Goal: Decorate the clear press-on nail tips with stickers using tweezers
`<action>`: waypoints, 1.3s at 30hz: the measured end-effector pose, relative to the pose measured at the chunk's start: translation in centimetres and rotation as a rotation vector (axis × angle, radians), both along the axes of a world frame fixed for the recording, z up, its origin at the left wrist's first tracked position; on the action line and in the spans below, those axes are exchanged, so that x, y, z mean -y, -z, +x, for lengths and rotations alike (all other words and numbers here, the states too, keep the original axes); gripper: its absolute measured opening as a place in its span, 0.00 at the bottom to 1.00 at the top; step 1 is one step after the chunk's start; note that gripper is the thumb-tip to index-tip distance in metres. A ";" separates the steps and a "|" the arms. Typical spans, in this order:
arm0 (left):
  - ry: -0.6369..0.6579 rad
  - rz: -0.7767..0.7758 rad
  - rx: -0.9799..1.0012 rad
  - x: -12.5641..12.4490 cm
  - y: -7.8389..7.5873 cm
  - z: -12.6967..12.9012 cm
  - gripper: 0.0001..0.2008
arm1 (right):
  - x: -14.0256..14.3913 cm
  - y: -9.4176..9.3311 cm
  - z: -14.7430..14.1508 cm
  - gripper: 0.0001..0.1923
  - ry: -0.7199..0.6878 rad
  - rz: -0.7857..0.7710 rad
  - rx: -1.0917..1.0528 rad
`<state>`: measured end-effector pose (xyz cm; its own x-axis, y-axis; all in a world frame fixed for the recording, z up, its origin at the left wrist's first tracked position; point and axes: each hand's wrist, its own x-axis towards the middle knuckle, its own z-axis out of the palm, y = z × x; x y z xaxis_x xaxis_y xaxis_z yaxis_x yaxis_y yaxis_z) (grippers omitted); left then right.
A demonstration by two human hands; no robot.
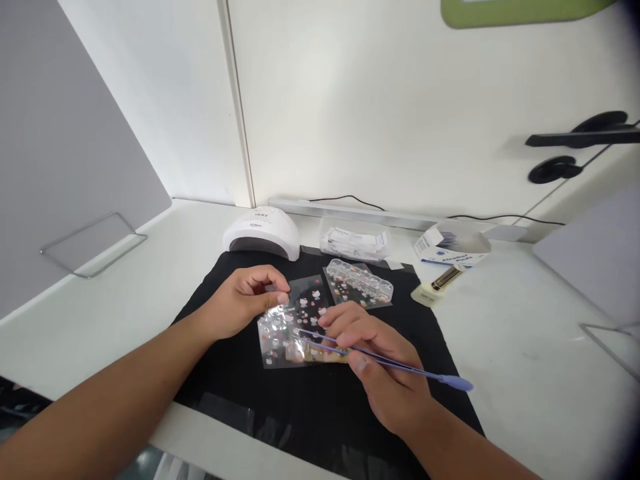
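Note:
Between thumb and fingers my left hand (253, 297) pinches the upper left edge of a clear sticker sheet (295, 313) printed with small white and red cartoon figures. My right hand (383, 357) holds purple tweezers (400, 363), their tips apart over the middle of the sheet. Whether a sticker sits between the tips is too small to tell. Under the sheet's lower part lies a yellowish strip (330, 355), partly hidden by the sheet and my right fingers. Behind my right hand, a clear compartment case (360, 280) with small decorations rests on another patterned sheet.
A white nail lamp (261, 232) stands behind the black cloth (230, 380). Behind the case is a clear tub (354, 241) of white packets. An alcohol pad box (453, 247) and a gold-capped bottle (447, 277) on a pale yellow piece are at the right. Wire stands flank the table.

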<state>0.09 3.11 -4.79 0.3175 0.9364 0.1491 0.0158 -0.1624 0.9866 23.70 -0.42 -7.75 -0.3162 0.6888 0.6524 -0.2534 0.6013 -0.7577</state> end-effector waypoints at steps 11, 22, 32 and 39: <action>0.163 -0.060 0.168 0.2 0.8 0.1 0.18 | 0.2 0.0 -0.2 0.09 0.092 -0.041 -0.141; 0.187 -0.010 0.245 0.0 1.7 0.3 0.19 | 0.1 -0.7 -0.1 0.06 0.231 -0.036 -0.178; 0.139 -0.005 0.158 0.9 1.9 0.7 0.14 | -0.1 -0.8 -0.1 0.06 0.181 -0.035 -0.184; 0.181 0.065 0.129 1.4 1.3 1.0 0.16 | 0.1 -0.8 0.0 0.06 0.183 -0.031 -0.160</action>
